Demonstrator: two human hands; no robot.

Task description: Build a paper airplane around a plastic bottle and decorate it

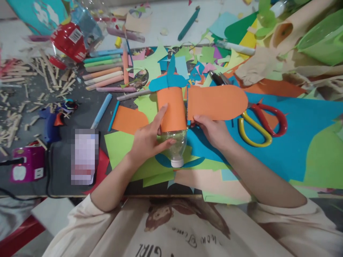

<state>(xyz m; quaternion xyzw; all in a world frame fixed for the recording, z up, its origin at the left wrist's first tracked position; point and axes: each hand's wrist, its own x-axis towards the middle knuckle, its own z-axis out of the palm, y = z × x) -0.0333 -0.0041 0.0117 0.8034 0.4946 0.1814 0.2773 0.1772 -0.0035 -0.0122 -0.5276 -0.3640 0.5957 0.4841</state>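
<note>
A clear plastic bottle (177, 146) lies on the table with its white cap toward me, its body wrapped in orange paper (171, 109). My left hand (148, 137) is wrapped around the bottle's left side, fingers pressed on the orange wrap. A blue paper fin shape (167, 81) sticks out at the bottle's far end. My right hand (211, 130) pinches the near edge of a loose orange paper flap (217, 102) with a rounded right end, which lies just right of the bottle.
Red-and-yellow scissors (258, 123) lie right of the flap on blue paper (294, 142). Coloured paper scraps cover the table. Chalk-like sticks (103, 73), a blue glue gun (52, 123), wooden sticks (16, 107), a pink box (26, 164) sit left.
</note>
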